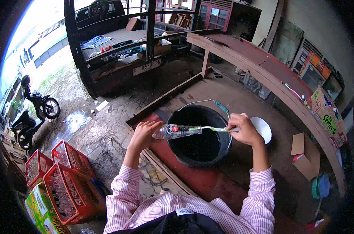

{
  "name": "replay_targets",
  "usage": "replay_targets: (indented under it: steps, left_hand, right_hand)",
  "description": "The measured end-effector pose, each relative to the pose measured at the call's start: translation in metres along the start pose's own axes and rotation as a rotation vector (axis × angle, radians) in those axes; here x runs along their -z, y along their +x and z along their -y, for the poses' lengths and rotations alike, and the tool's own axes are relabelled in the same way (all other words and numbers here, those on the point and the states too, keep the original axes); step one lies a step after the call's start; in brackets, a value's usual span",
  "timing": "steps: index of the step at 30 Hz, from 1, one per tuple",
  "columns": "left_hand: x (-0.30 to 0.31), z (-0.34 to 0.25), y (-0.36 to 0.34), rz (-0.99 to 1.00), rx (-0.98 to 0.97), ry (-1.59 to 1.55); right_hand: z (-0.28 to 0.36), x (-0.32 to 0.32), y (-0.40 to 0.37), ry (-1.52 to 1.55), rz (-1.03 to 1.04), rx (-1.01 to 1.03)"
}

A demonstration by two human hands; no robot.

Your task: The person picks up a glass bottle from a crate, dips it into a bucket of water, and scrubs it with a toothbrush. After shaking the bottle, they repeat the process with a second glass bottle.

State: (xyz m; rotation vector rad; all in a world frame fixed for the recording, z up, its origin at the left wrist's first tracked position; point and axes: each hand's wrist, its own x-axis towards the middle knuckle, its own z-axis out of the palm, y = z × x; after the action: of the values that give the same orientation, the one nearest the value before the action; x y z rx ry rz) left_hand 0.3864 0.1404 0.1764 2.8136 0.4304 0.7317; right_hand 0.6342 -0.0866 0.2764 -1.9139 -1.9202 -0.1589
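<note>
My left hand (145, 134) is closed round the base of a clear bottle (179, 131) with a small red mark on its side. The bottle lies almost level, its mouth facing right. In my right hand (243, 128) is a white and green brush (214, 129) that looks like a toothbrush. Its far end is at the bottle's mouth and seems to reach inside. Below both hands stands a black bucket (199, 156) with a wire handle and a teal grip (220, 106). The bucket's inside is dark, so its contents cannot be made out.
A white bowl (262, 130) sits right of the bucket. Red crates (73, 195) of bottles stand at lower left. An open cardboard box (306, 160) lies at right, below a long wooden bench (255, 50). A truck bed (118, 43) and motorcycle (34, 111) are farther off.
</note>
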Motion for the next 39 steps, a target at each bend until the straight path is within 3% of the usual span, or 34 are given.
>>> replay_targets:
  steps: [4,8,10,12,16,19,20,22,24,26,27,28,30,32,34,35,36,38,39]
  left_hand:
    - [-0.006,0.005,0.0,-0.013,-0.009,-0.043]
    - [-0.001,0.003,-0.001,0.012,-0.014,-0.033]
    - [0.004,0.003,-0.009,-0.019,0.006,-0.082]
    - [0.004,0.022,-0.023,-0.019,0.031,-0.026]
    - [0.017,0.023,-0.046,-0.004,0.292,-0.048]
    - [0.0,0.033,-0.061,-0.102,0.469,-0.358]
    - [-0.011,0.036,-0.067,-0.202,0.541,-0.795]
    - [-0.027,0.041,-0.068,-0.352,0.467,-1.107]
    - [-0.026,0.039,-0.073,-0.361,0.589,-1.153]
    - [-0.019,0.034,-0.074,-0.424,0.622,-1.489]
    - [-0.018,0.036,-0.073,-0.416,0.511,-1.49]
    - [-0.017,0.034,-0.075,-0.426,0.52,-1.487]
    - [-0.01,0.026,-0.076,-0.446,0.473,-1.137]
    - [-0.003,0.022,-0.072,-0.436,0.424,-1.125]
    - [0.002,0.016,-0.065,-0.584,0.376,-0.984]
    - [0.01,0.024,-0.065,-0.543,0.312,-0.926]
    - [0.035,0.015,-0.054,-0.669,0.689,-1.513]
    - [0.013,0.063,-0.072,-0.843,0.404,-1.113]
    - [0.012,0.075,-0.082,-0.848,0.406,-1.103]
  right_hand:
    - [-0.004,-0.003,0.0,0.084,-0.021,-0.067]
    - [-0.01,-0.023,0.007,0.211,-0.005,-0.001]
    - [-0.023,-0.02,-0.001,0.345,-0.017,-0.084]
    - [-0.031,-0.008,-0.011,0.29,0.028,-0.216]
    - [-0.037,-0.044,-0.023,0.24,0.134,-0.244]
    - [-0.017,-0.092,-0.019,0.046,0.291,-0.289]
    - [-0.018,-0.11,-0.019,0.01,0.33,-0.291]
    - [-0.007,-0.118,-0.017,0.004,0.373,-0.282]
    - [-0.006,-0.123,-0.021,-0.08,0.366,-0.276]
    - [-0.002,-0.121,-0.023,-0.081,0.39,-0.285]
    - [0.006,-0.113,-0.025,-0.114,0.375,-0.287]
    - [0.011,-0.108,-0.026,-0.149,0.359,-0.289]
    - [0.012,-0.105,-0.031,-0.139,0.372,-0.298]
    - [0.014,-0.104,-0.034,-0.115,0.362,-0.339]
    - [0.016,-0.105,-0.037,-0.107,0.313,-0.35]
    - [0.019,-0.102,-0.038,-0.088,0.277,-0.367]
    - [0.019,-0.099,-0.038,-0.073,0.242,-0.381]
    - [0.019,-0.094,-0.041,-0.045,0.21,-0.34]
    - [0.024,-0.089,-0.043,-0.042,0.159,-0.37]
